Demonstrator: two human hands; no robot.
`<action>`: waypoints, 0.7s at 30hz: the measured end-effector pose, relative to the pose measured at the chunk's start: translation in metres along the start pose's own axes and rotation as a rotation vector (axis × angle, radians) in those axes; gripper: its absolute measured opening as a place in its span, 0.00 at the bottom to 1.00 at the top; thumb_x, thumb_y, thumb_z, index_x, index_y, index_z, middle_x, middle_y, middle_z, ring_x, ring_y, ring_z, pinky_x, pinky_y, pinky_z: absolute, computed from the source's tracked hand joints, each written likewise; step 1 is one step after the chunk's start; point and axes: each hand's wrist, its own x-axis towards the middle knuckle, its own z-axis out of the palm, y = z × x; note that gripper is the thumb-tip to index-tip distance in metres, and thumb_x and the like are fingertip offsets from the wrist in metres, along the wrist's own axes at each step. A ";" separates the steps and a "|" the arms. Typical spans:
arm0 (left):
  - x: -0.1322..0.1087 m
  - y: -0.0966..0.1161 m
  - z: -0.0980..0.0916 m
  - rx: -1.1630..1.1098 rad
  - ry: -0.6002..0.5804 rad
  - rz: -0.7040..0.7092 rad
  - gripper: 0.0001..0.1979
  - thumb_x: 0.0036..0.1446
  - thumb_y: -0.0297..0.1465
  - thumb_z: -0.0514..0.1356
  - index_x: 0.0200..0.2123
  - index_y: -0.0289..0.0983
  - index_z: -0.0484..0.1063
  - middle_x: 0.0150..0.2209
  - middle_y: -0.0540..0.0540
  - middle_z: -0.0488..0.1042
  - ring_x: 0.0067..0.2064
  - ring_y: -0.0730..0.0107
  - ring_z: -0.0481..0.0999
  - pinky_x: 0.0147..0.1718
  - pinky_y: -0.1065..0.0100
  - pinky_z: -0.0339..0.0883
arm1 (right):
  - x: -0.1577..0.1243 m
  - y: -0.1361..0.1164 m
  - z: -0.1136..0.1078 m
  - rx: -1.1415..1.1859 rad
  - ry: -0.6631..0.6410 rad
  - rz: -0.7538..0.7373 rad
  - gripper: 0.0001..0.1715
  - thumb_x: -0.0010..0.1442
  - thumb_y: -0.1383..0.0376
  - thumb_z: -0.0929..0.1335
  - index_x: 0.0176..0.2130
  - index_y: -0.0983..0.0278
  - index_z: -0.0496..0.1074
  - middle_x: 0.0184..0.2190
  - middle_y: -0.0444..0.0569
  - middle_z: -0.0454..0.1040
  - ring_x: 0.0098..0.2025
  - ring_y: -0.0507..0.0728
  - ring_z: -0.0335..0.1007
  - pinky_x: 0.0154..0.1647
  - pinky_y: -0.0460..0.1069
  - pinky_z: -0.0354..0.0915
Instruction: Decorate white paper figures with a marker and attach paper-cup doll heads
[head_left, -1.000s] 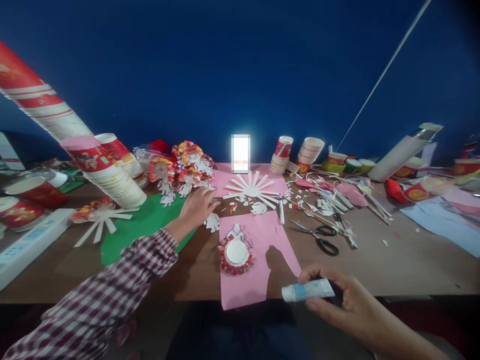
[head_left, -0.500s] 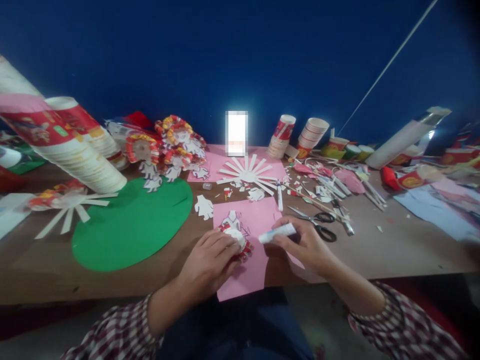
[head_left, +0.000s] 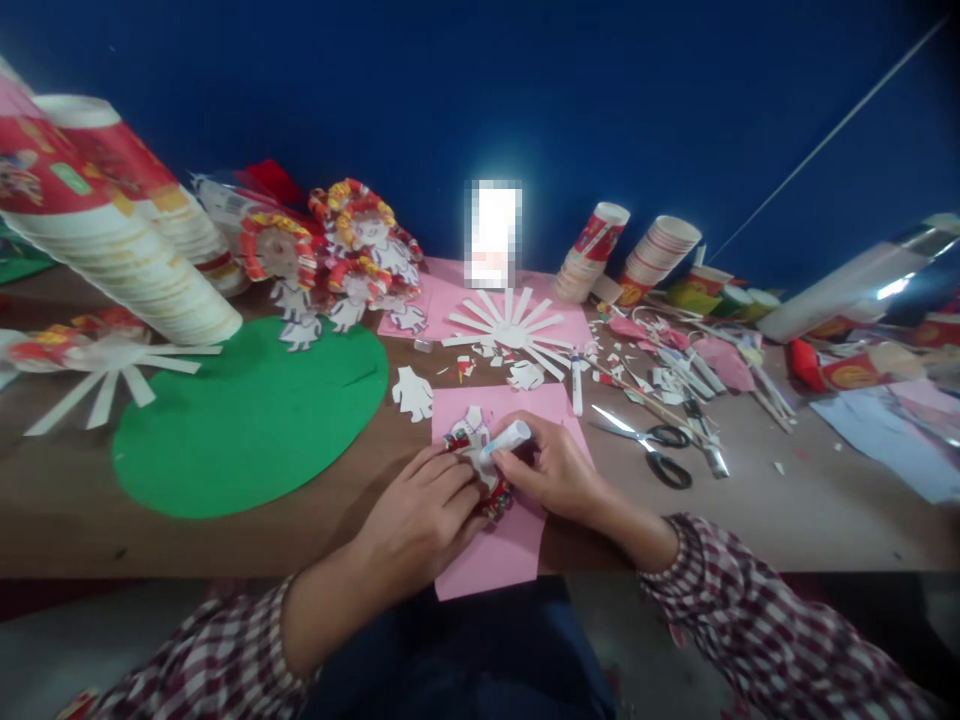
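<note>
My left hand (head_left: pixel 431 500) is closed over a paper-cup craft figure (head_left: pixel 472 422) with a white cut-out and red folded strips, pressing it onto a pink sheet (head_left: pixel 487 565). Its fingers cover much of the figure. My right hand (head_left: pixel 559 465) grips a white tube that looks like a glue stick (head_left: pixel 513 436). The tube is tilted, its lower end at the figure's white middle, close to my left fingertips. Whether that end touches the figure I cannot tell. White paper hand shapes (head_left: pixel 412 394) lie just beyond the sheet.
Black-handled scissors (head_left: pixel 645 440) lie to the right, blades partly apart. A marker (head_left: pixel 577 384) and paper scraps are behind the sheet. Left are a green oval sheet (head_left: pixel 262 430) and leaning stacked cups (head_left: pixel 157 270). A cup cut into white strips (head_left: pixel 514 330) sits at the back.
My right hand has moved left with the glue stick, from beside the figure to over its middle. My left hand stays on the figure. The view has shifted slightly.
</note>
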 end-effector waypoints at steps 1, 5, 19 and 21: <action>0.000 0.000 0.000 0.007 0.004 0.000 0.12 0.64 0.33 0.53 0.37 0.34 0.74 0.37 0.42 0.76 0.44 0.58 0.73 0.50 0.52 0.67 | 0.000 0.002 0.002 -0.019 0.003 -0.018 0.07 0.58 0.68 0.66 0.40 0.65 0.69 0.27 0.42 0.69 0.26 0.49 0.62 0.28 0.44 0.62; 0.001 0.000 0.001 0.019 0.014 -0.001 0.12 0.64 0.33 0.53 0.39 0.34 0.74 0.37 0.43 0.76 0.43 0.59 0.72 0.49 0.53 0.68 | -0.001 0.005 0.004 -0.108 0.014 -0.093 0.09 0.58 0.68 0.66 0.41 0.65 0.68 0.33 0.48 0.72 0.32 0.53 0.67 0.34 0.47 0.65; 0.002 0.001 0.001 0.045 0.022 -0.003 0.13 0.65 0.32 0.52 0.39 0.33 0.74 0.37 0.44 0.77 0.42 0.61 0.74 0.51 0.55 0.67 | 0.001 0.014 0.004 -0.230 -0.144 -0.052 0.08 0.62 0.65 0.65 0.43 0.63 0.65 0.30 0.45 0.72 0.27 0.53 0.67 0.31 0.47 0.64; 0.002 0.001 0.001 0.040 0.017 -0.004 0.12 0.65 0.32 0.51 0.40 0.34 0.74 0.37 0.45 0.77 0.42 0.61 0.74 0.51 0.55 0.67 | 0.002 0.015 0.004 -0.221 -0.141 -0.076 0.09 0.63 0.63 0.64 0.44 0.63 0.65 0.33 0.48 0.74 0.31 0.54 0.69 0.34 0.47 0.65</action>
